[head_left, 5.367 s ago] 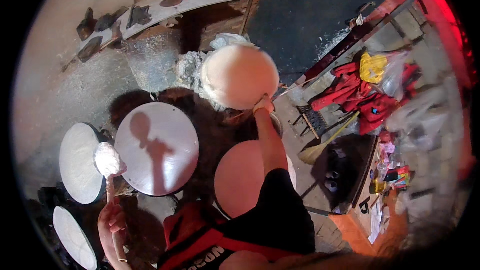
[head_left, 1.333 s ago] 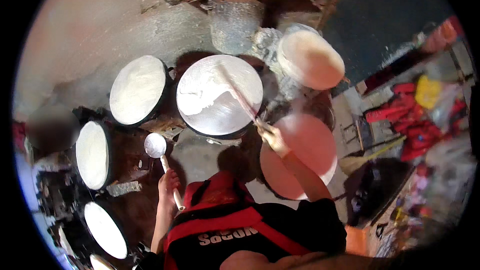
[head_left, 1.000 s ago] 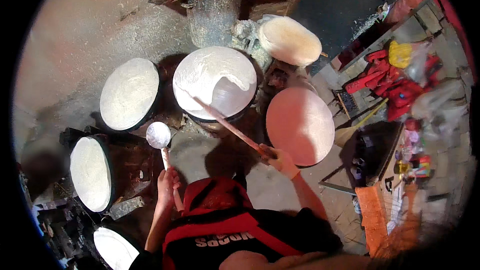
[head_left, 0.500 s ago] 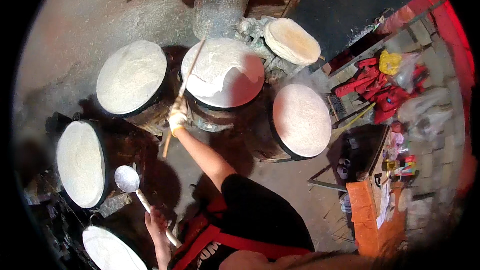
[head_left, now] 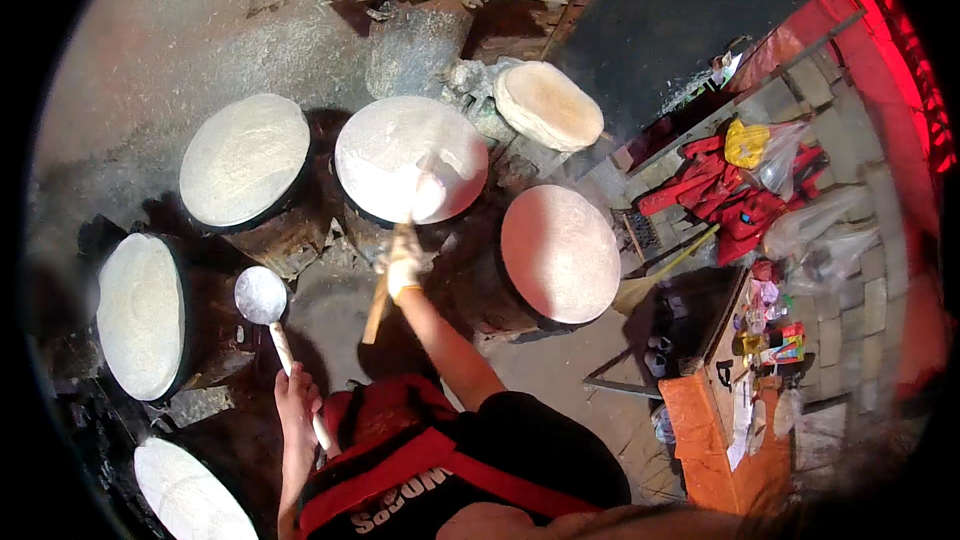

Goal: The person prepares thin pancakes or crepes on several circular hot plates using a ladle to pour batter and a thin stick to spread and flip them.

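Note:
My left hand [head_left: 298, 402] is closed around the pale handle of a ladle [head_left: 261, 296]. Its round grey bowl points away from me, apart from the griddles. In a white glove, my right hand [head_left: 404, 265] grips a wooden stick [head_left: 375, 318] near its lower part. The stick's far end, smeared by motion, reaches over the middle round griddle [head_left: 385, 140]. Pale batter coats that griddle, with a glossy patch on its right side. To its left stands a griddle [head_left: 245, 162] with an even pale layer; to its right, another coated griddle [head_left: 560, 252].
More coated griddles stand at far left [head_left: 142, 315] and lower left [head_left: 190, 488]. A stack of round flatbreads [head_left: 548, 105] lies behind the middle griddle. On the right are an orange-sided table [head_left: 705, 440], a broom [head_left: 660, 275] and a heap of red cloth [head_left: 720, 185].
My right hand has shifted right and nearer me, and the stick's far end has swept from the griddle's left side to its middle. The ladle stays in my left hand, its bowl slightly higher.

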The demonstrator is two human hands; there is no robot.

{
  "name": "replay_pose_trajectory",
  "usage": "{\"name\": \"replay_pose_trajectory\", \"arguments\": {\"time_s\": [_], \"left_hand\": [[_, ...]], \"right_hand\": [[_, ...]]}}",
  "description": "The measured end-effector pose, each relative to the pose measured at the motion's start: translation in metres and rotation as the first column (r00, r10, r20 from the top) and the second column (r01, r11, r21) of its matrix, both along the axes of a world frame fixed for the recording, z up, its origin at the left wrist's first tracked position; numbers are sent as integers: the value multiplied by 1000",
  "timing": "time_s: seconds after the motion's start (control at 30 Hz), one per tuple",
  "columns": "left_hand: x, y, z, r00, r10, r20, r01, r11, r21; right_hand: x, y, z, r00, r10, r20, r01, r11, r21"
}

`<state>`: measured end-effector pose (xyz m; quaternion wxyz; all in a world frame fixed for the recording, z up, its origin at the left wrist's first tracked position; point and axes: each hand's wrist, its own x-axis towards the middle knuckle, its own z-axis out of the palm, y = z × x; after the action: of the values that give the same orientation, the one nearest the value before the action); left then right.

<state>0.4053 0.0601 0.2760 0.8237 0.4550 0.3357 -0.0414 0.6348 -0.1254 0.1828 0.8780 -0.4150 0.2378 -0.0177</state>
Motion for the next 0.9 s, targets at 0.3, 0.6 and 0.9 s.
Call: {"name": "replay_pose_trajectory", "arguments": {"time_s": [0.3,0.6,0.9], "left_hand": [[33,-60,11,1000,13,-21,-11,997,79],[75,-119,11,1000,19,-3,-19,999,-29],[85,-154,14,996,75,-36,-76,997,-6]], "right_hand": [[-30,-155,-41,894,442,-72,-439,897,56],[-27,-182,-44,754,657,-2,-656,752,-68],[76,-198,-14,964,232,-126,-254,946,-200]]}}
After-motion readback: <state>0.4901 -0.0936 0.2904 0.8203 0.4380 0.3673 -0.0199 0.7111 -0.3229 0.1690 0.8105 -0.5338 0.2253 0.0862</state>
